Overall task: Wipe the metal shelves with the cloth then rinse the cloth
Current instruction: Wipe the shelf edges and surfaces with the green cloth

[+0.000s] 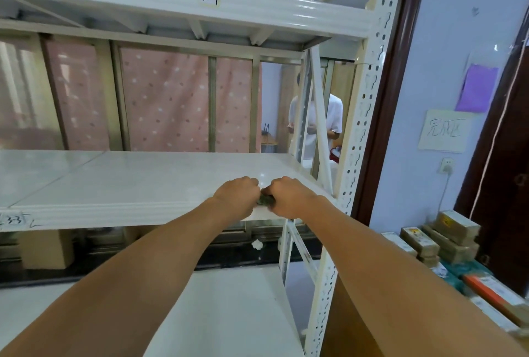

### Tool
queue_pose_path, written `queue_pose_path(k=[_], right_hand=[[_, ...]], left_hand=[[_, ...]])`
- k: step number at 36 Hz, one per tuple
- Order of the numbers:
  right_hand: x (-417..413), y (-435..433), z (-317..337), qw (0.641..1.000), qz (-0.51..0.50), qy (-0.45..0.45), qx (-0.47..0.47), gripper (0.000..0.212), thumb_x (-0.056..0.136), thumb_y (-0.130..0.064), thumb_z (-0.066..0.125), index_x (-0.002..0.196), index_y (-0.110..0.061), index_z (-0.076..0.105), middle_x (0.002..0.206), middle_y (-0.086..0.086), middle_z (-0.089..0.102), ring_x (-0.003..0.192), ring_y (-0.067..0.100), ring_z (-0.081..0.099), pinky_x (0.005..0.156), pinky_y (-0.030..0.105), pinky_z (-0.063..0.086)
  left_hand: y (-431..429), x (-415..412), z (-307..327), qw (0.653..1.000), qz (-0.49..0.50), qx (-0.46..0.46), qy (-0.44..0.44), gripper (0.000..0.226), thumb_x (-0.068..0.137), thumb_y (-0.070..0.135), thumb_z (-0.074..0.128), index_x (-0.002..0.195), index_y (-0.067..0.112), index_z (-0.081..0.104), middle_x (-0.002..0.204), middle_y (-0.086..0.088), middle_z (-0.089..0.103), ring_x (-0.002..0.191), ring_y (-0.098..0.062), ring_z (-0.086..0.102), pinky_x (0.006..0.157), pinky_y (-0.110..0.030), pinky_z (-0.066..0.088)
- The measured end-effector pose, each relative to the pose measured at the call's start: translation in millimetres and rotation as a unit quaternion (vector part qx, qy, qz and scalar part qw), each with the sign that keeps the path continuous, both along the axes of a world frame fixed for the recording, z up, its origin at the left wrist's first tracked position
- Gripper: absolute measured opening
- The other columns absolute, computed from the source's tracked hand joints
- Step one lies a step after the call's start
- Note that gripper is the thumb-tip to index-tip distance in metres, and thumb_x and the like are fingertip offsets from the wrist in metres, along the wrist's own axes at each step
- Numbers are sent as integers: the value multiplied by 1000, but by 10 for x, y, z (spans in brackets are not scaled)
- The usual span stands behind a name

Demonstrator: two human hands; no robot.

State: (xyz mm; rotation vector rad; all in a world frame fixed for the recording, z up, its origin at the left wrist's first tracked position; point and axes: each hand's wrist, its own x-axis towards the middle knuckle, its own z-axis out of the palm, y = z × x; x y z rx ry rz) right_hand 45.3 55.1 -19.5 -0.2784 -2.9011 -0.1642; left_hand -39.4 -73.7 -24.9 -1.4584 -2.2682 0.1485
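A: The left hand [239,195] and the right hand [289,199] meet knuckle to knuckle at the front lip of the middle shelf [128,182]; both have fingers curled round the dark cloth [265,200], and only a small wad of it shows between them.

B: So the person looks to be bunching or refolding it, not wiping?

A: Probably; whether it is being wrung cannot be told. To do it well, the person should fold it into a flat pad, clean face out; then 1 hand presses it down and sweeps in long overlapping strokes, back edge to front, reaching the corner by the perforated upright [355,156].

B: And 2 hands on so small a wad cover little; rinsing comes last.
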Motion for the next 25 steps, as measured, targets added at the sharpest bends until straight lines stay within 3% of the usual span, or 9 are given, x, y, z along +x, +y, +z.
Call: queue_pose_path(k=[4, 7, 12, 14, 17, 20, 25], right_hand=[[-31, 27, -66, 999, -14, 46, -3, 28, 89, -16, 54, 108, -26, 73, 97, 3, 71, 85, 24, 60, 81, 38, 54], [-76, 55, -76, 998, -19, 60, -7, 29, 90, -17, 55, 108, -29, 74, 98, 2, 71, 86, 23, 59, 81, 37, 54], [-258, 129, 55, 999, -20, 45, -23, 27, 88, -17, 60, 107, -26, 78, 97, -1, 74, 87, 21, 62, 80, 33, 53], [-381, 165, 51, 998, -20, 43, -30, 28, 88, -16, 60, 107, -26, 78, 99, -2, 75, 86, 20, 62, 77, 29, 52], [-612, 237, -20, 998, -24, 47, -28, 29, 91, -21, 59, 111, -30, 77, 102, -4, 74, 87, 19, 61, 71, 25, 46], [-893, 364, -24, 997, -35, 51, -36, 26, 90, -30, 59, 109, -32, 77, 100, -3, 73, 87, 21, 60, 71, 26, 46], [-1366, 614, -17, 996, -47, 42, -57, 24, 87, -32, 62, 105, -33, 78, 102, -2, 72, 91, 23, 60, 76, 27, 49]], left_hand=[[-30, 22, 25, 1000, -1, 4, -8, 23, 90, 3, 55, 109, 8, 66, 92, -5, 50, 85, -24, 55, 65, -32, 37], [11, 50, 34, 1000, 15, 3, -17, 16, 91, 3, 55, 102, 7, 66, 98, -9, 58, 84, -26, 58, 65, -33, 41], [94, -118, 161, 994, 35, 57, -90, 9, 88, 11, 63, 94, 9, 70, 82, -6, 51, 74, -23, 55, 61, -32, 43], [123, -211, 203, 991, 48, 63, -110, 6, 85, 10, 66, 79, 9, 67, 77, -5, 50, 75, -24, 58, 60, -31, 44], [203, -378, 213, 984, 65, 69, -149, 28, 82, 8, 66, 61, 13, 49, 74, -5, 47, 78, -26, 57, 61, -31, 40], [312, -615, 235, 981, 68, 72, -168, 9, 82, 14, 70, 79, 9, 63, 87, -7, 48, 86, -29, 58, 66, -33, 43], [545, -1024, 233, 980, 71, 73, -172, 13, 84, 14, 69, 94, 6, 67, 97, -11, 55, 95, -31, 59, 69, -32, 44]])
